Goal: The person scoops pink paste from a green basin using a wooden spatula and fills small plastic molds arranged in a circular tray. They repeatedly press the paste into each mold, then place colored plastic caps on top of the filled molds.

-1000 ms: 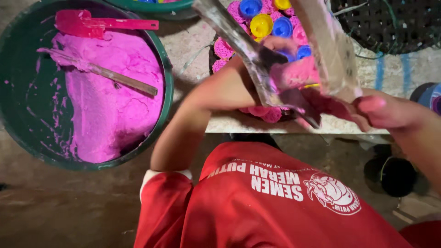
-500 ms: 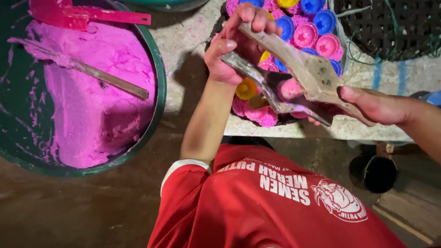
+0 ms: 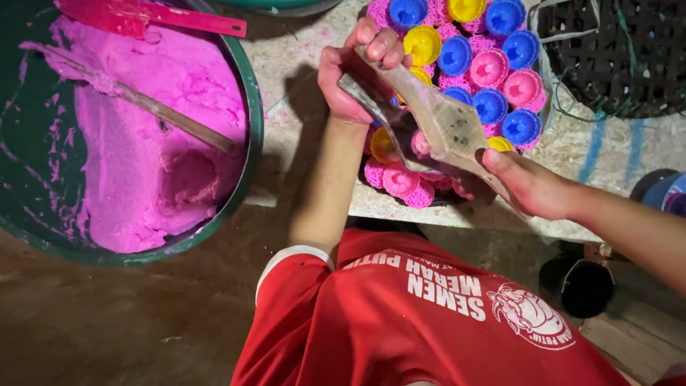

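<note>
My left hand (image 3: pixel 350 78) grips the upper end of a flat, worn paddle (image 3: pixel 450 129) and of a thin grey metal blade (image 3: pixel 368 100) that lies just under it. My right hand (image 3: pixel 529 187) holds the paddle's lower end. Both tools slant over the near left part of a round tray (image 3: pixel 541 107). The tray is packed with small blue, yellow and pink fluted moulds (image 3: pixel 489 68), some ringed with pink dough. The paddle hides the moulds beneath it.
A large green basin (image 3: pixel 251 143) at the left holds pink dough (image 3: pixel 150 179), a wooden stick (image 3: pixel 164 114) and a red scoop (image 3: pixel 157 18). The tray rests on a rough concrete slab (image 3: pixel 300 64). A black woven basket (image 3: pixel 614 50) sits at the top right, a dark cup (image 3: pixel 586 286) below.
The paddle and blade have tipped down from a steeper angle to a slant over the tray. My left hand has shifted to their upper end, and my right hand has come closer.
</note>
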